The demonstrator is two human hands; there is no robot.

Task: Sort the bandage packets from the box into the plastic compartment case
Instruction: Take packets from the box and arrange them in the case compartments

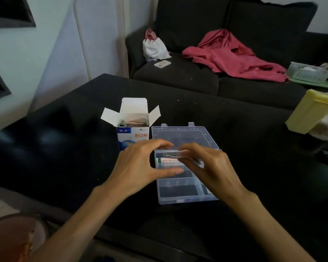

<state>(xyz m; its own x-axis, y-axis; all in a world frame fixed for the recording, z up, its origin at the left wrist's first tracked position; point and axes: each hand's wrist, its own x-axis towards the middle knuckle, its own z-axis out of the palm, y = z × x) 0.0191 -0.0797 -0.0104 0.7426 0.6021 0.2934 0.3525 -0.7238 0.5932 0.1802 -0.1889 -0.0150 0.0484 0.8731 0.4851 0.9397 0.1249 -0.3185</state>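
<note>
**Packets going into the far compartment**

The black table (64,148) carries everything I need. On it, nearest me, lies the clear plastic compartment case (178,200) with its lid thrown back flat behind it, and just beside the case on my left stands the bandage box (133,136), upright, top flaps spread wide, with more packets showing edge-on inside.

Both my hands hover over the far row of the case. My right hand (208,165) has its fingers curled round a thin stack of bandage packets (175,156) — I'm pinching them by one end, low over the compartment. My left hand (138,165) arches around the other end, thumb and fingers bent as if to steady the stack, though the blur keeps me from telling whether it actually grips anything.

What could go wrong: the packets are thin, flat and slippery, so if I let go unevenly they may fan out, ride up over a divider or spill into the next cell. My left wrist is close to the tall, light box — a careless nudge could tip it.

A packet already lying in that compartment (168,161) looks whitish with a green end and small red print. The nearer cells look unfilled.
</note>
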